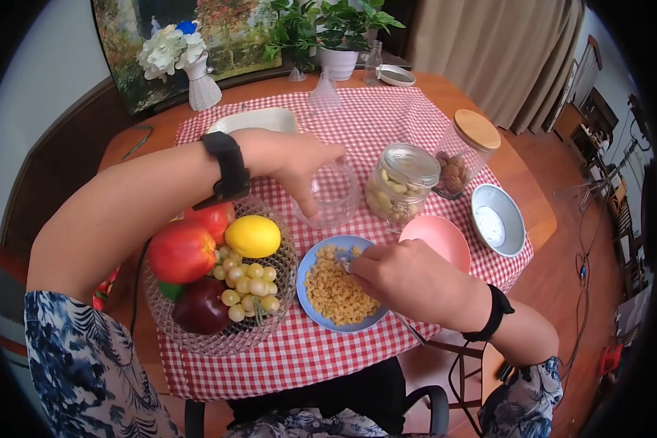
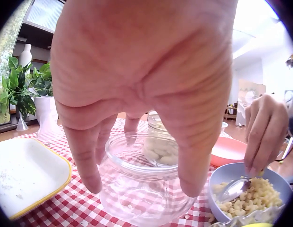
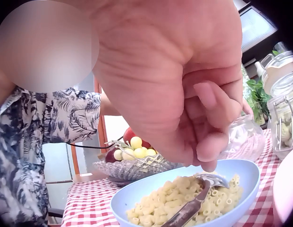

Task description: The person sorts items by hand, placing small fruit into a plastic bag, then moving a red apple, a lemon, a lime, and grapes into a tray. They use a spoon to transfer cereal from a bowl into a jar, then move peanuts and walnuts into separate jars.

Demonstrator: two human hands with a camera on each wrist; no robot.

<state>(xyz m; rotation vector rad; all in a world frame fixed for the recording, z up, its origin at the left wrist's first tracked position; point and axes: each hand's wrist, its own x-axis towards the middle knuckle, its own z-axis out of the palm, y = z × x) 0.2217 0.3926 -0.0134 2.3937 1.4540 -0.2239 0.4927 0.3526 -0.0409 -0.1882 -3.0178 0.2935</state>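
Observation:
A clear glass jar [image 2: 146, 203] stands lidless on the checkered cloth. My left hand [image 1: 293, 164] grips it from above, thumb and fingers spread around its rim. A blue bowl [image 1: 320, 318] holds small macaroni [image 3: 167, 196]. Over the bowl, my right hand [image 1: 409, 281] has its fingers drawn together, tips close above the macaroni. A metal spoon [image 2: 235, 190] lies in the bowl, its handle [image 3: 186, 213] extending over the rim under that hand. The fingertips are right by the spoon's neck; I cannot tell whether they pinch anything.
To the left, a glass basket [image 1: 230, 343] holds fruit. Beyond the bowl stand a clamp-lid jar [image 1: 401, 182] of pale nuts and a wooden-lidded jar [image 1: 466, 153]. Right are a pink bowl [image 1: 445, 241] and a grey-white bowl [image 1: 498, 219]. A white tray [image 2: 28, 170] sits behind.

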